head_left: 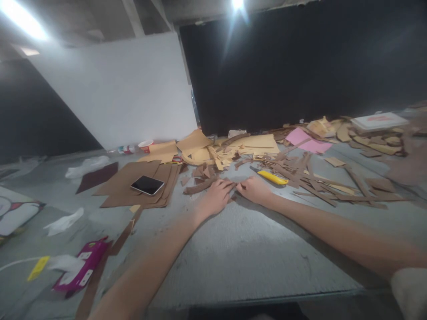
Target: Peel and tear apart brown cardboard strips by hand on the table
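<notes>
Both my arms reach out over a grey concrete floor (240, 249). My left hand (215, 197) and my right hand (253, 190) meet knuckle to knuckle, fingers curled down on a small brown cardboard strip (235, 186) between them. A longer brown strip (198, 186) lies just left of my left hand. A yellow utility knife (272, 178) lies on the floor just beyond my right hand.
Brown cardboard scraps (316, 178) spread to the right, tan sheets (256, 143) and pink paper (305, 140) behind. A phone (147, 185) rests on flat cardboard sheets at left. A magenta packet (83, 264), white tissue (63, 222) and a cup (146, 145) lie farther left.
</notes>
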A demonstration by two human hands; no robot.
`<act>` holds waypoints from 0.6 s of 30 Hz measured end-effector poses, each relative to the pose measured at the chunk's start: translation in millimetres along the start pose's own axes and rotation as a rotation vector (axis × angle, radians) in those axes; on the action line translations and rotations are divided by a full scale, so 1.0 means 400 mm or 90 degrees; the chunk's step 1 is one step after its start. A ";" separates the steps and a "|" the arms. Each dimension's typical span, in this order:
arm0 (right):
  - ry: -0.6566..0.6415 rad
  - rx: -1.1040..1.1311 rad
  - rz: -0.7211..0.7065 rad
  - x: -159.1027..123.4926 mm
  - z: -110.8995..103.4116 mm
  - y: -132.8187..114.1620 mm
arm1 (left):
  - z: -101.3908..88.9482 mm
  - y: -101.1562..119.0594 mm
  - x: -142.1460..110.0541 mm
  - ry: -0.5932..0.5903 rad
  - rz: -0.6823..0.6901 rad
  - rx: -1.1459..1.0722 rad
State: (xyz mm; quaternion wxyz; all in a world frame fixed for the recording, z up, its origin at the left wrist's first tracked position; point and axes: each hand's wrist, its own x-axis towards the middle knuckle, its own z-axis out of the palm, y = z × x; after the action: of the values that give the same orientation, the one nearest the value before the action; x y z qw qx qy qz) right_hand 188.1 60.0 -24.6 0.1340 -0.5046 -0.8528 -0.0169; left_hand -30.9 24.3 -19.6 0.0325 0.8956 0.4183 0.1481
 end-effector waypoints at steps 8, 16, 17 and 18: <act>-0.007 0.016 0.004 0.001 -0.002 0.001 | 0.000 0.001 0.000 0.011 0.001 -0.014; -0.002 0.049 -0.006 -0.002 -0.004 0.006 | -0.004 0.005 0.000 0.012 -0.006 -0.027; -0.001 0.050 -0.006 -0.002 -0.004 0.006 | -0.004 0.005 0.000 0.013 -0.006 -0.028; 0.000 0.050 -0.005 -0.002 -0.003 0.006 | -0.005 0.005 0.000 0.014 -0.007 -0.030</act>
State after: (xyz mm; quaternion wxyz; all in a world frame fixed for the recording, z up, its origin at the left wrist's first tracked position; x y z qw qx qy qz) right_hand 191.0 60.2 -23.8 0.1532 -0.4954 -0.8549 0.0159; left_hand -30.0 22.7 -17.5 0.0496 0.8907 0.4198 0.1672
